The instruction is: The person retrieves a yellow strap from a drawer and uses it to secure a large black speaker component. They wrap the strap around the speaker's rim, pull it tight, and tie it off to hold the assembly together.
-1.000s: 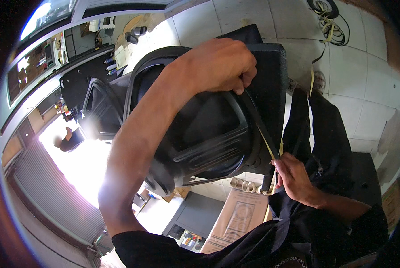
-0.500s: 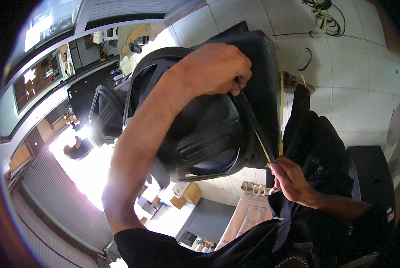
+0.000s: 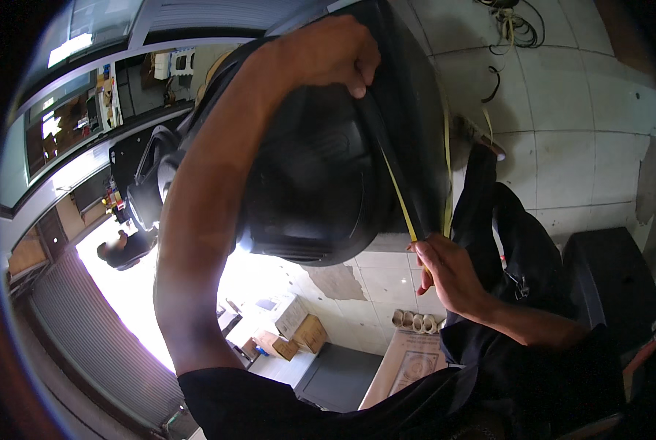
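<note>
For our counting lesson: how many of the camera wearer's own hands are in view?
2. The left hand is at upper centre, over the large black object; the right hand is right of centre, holding a yellow-edged black strip. Both are plainly visible.

Brown boxes sit on a white bench. Beside a large carton are pale tubes, perhaps cardboard rolls.

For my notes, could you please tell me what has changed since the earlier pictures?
In the picture, the left hand, the right hand and the big black case have shifted up and to the left. Both hands still hold the yellow-and-black strip; nothing was let go.
</note>
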